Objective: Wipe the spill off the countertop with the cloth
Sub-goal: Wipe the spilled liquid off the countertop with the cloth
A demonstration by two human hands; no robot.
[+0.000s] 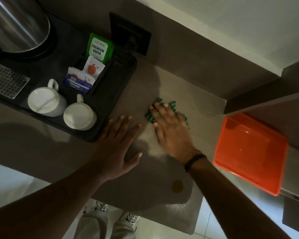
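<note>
i see the right hand (169,130) lying flat on the green cloth (169,109), fingers spread wide and pressing it down on the countertop (188,94); it is not closed around the cloth, only pushing on top of it. the cloth is in the middle of the counter, between the black tray (109,104) and the orange bin (250,152). the left hand (117,145) rests open and flat on the counter, holding nothing, its fingertips just beside the tray corner. a pale wet patch (152,144) shines between the two hands. on the tray stand two white cups (59,107) upside down, near tea sachets (86,73) in a compartment.
</note>
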